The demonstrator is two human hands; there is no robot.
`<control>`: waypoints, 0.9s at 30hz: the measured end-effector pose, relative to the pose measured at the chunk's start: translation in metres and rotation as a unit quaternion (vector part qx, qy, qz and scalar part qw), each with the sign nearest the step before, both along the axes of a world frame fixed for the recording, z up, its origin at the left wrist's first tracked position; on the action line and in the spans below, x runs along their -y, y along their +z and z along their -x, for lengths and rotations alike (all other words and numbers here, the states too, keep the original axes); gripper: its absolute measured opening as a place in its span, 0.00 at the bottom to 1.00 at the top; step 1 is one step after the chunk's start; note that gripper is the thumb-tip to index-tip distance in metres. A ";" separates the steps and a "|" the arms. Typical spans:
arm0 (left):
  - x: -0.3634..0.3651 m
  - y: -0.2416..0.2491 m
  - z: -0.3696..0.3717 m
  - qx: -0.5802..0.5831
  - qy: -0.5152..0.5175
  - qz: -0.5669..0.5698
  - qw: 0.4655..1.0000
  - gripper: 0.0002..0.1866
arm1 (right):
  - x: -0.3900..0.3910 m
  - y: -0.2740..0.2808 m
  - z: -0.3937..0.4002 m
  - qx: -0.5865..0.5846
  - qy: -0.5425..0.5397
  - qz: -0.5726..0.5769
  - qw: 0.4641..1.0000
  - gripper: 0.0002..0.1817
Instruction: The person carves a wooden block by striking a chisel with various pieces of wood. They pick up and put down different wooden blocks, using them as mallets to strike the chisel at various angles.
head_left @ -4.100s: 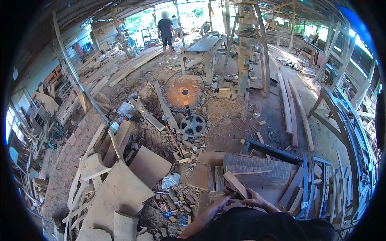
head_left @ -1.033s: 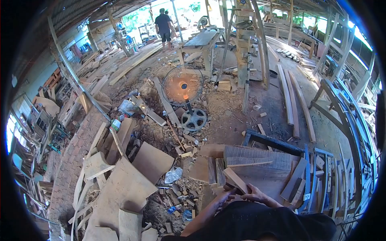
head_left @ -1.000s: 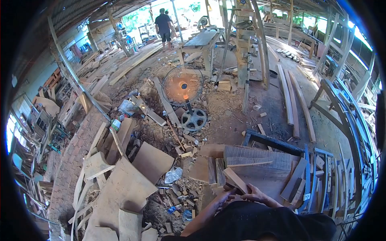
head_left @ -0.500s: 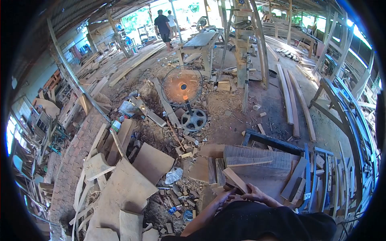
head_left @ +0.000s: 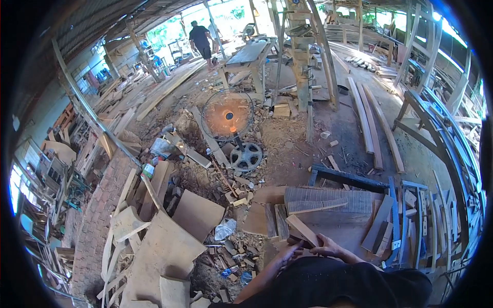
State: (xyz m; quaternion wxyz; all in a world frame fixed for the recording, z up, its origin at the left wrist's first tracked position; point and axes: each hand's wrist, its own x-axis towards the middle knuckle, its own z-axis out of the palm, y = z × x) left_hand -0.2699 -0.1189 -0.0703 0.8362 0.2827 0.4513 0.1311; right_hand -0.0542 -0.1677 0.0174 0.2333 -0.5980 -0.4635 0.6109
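Close to my body, my left hand (head_left: 288, 252) and my right hand (head_left: 326, 248) are together at the near end of a short light wood piece (head_left: 303, 229). My right fingers are closed against its end. My left fingers are curled around a darker wood piece (head_left: 294, 240) beside it; the exact grip is partly hidden. Just beyond lies a dark-grained board (head_left: 328, 197) with a thin wood strip (head_left: 317, 205) on it. Two short dark blocks (head_left: 276, 220) lie to the left of the hands.
A rusty round fan (head_left: 228, 115) stands ahead on its spoked base (head_left: 246, 157). Curved plywood sheets (head_left: 162, 241) and rubble lie at left. A blue frame saw (head_left: 396, 231) and boards (head_left: 377, 224) are at right. A person (head_left: 200, 40) stands near the table (head_left: 246, 54) at the back.
The view has shifted slightly, moving the background a little left. My hands keep nearly the same hold on the wood. The two people in the back now overlap.
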 end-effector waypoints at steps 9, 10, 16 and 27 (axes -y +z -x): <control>-0.002 0.017 -0.001 -0.025 0.007 0.001 1.000 0.29 | 0.004 -0.005 0.001 -0.018 -0.024 -0.016 0.999 0.35; -0.002 0.020 -0.002 -0.018 0.013 -0.029 0.999 0.27 | 0.004 -0.005 0.001 -0.011 -0.024 -0.016 1.000 0.35; -0.009 0.022 -0.007 0.098 0.138 -0.152 0.974 0.19 | 0.002 0.001 0.004 0.008 -0.046 -0.020 0.999 0.34; -0.065 0.064 0.001 0.134 0.370 -0.204 0.896 0.07 | 0.007 -0.031 -0.025 0.048 -0.159 -0.129 0.978 0.26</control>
